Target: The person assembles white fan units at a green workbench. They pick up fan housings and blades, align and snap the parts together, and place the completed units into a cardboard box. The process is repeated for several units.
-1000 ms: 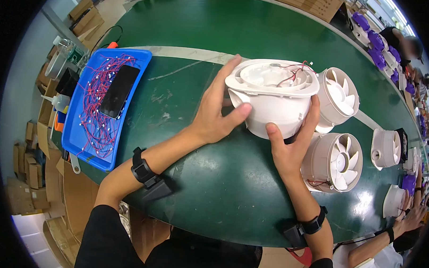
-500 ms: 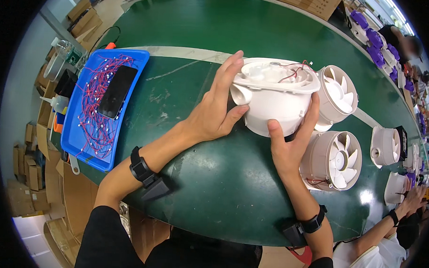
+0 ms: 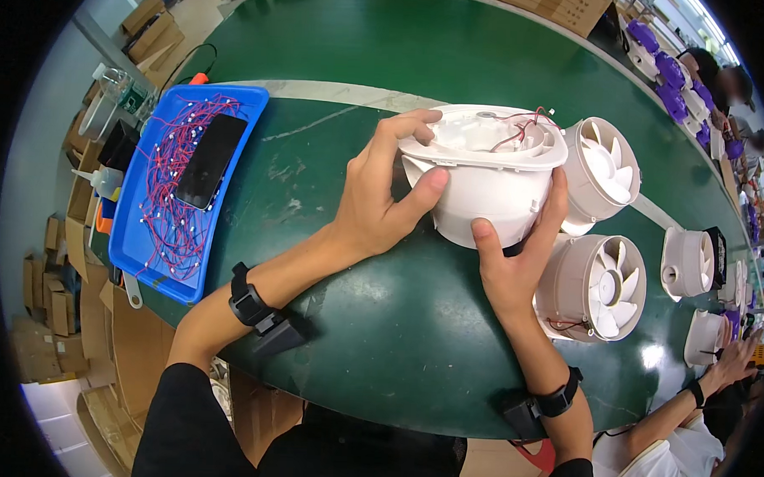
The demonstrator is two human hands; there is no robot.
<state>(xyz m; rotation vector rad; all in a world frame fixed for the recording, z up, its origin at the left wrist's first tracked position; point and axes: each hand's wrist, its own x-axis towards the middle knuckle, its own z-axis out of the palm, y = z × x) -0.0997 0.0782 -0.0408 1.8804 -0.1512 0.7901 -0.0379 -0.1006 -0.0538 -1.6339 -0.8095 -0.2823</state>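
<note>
Between my two hands is a white plastic fan housing (image 3: 487,196), its flanged side up, with thin red and black wires lying across the top. My left hand (image 3: 382,175) grips its left rim, fingers curled over the flange and thumb against the wall below. My right hand (image 3: 516,260) holds the lower right side, thumb in front and fingers along the wall. Right beside it stand two more fan housings with white blades: one farther back (image 3: 604,169), one nearer (image 3: 612,289).
At the left a blue tray (image 3: 256,108) holds a tangle of red wires (image 3: 169,181) and a black phone (image 3: 210,161). Another fan housing (image 3: 691,262) stands farther right on the green table (image 3: 361,347). A co-worker's hand (image 3: 735,364) reaches in at the right edge.
My left hand has shifted from lying flat along the housing's left side to curling its fingers over the rim. The housing has turned slightly, and my left hand now covers its round side opening.
</note>
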